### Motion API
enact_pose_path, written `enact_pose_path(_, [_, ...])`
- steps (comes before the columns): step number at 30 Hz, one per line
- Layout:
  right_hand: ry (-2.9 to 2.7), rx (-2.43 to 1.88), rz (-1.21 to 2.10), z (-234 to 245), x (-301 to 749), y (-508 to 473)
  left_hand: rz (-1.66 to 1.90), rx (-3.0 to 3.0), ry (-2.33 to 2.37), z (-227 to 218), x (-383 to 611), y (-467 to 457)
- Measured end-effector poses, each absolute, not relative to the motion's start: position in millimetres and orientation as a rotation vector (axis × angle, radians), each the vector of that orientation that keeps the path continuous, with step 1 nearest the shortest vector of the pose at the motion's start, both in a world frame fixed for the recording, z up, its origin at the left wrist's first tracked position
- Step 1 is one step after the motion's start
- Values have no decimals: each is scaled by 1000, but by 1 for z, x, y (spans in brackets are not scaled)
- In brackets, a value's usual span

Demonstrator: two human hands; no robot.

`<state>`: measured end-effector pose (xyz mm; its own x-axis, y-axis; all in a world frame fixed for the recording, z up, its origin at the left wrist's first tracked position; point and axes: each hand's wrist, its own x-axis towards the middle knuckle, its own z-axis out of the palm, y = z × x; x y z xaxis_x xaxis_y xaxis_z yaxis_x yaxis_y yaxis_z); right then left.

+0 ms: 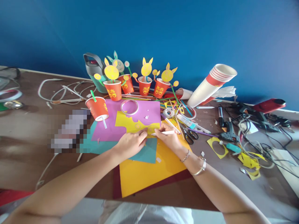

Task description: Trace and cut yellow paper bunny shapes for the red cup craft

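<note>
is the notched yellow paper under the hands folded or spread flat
Spread flat: the yellow paper lies over the purple sheet with no fold showing, though the left hand and right hand hide part.

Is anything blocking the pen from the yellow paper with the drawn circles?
Nothing visible stands between the white pen in the right hand and the yellow paper. The left hand lies close to the pen's tip, covering part of the paper.

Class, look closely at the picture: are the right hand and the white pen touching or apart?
Touching. The head view shows it plainly: the right hand grips the white pen close to its tip.
</note>
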<state>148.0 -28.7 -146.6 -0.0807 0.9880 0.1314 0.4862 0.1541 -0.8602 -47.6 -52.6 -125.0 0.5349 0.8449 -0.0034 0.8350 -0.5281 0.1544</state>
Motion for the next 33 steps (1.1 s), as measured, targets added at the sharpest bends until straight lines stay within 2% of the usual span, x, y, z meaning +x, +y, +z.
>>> enact_pose_path(20, [-1592,-1367,983,-143,148,-28,111,2616,1442,-127,-48,-52])
enact_pose_path(27, [-1104,-1261,1316,-143,156,-22,110,2615,1444,-126,-48,-51])
enact_pose_path(33, [-902,-1201,1331,-138,161,-20,155,2567,1476,-126,-50,-51])
